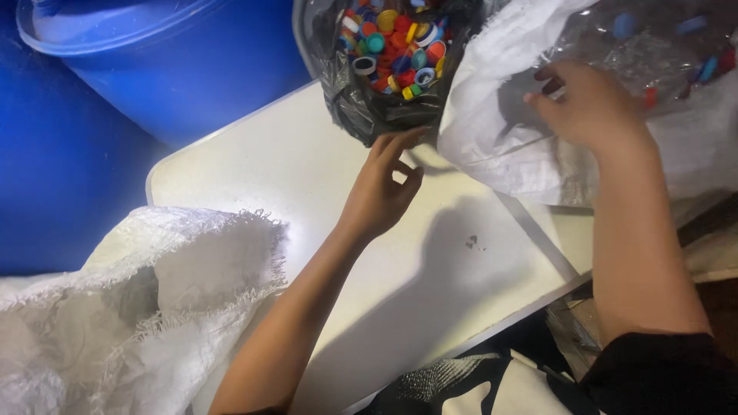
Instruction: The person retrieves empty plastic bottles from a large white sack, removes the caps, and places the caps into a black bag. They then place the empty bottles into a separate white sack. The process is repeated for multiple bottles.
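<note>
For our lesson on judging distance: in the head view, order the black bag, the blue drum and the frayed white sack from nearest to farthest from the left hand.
1. Black bag: just above the left hand, fingertips at its lower edge.
2. Frayed white sack: lower left, beside the forearm.
3. Blue drum: top left, past the table corner.

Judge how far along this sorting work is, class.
Done: many coloured bottle caps sit in the black bag. In hand: the right hand reaches into the white sack of bottles; the left hand hovers by the black bag. Left: capped bottles remain.
</note>
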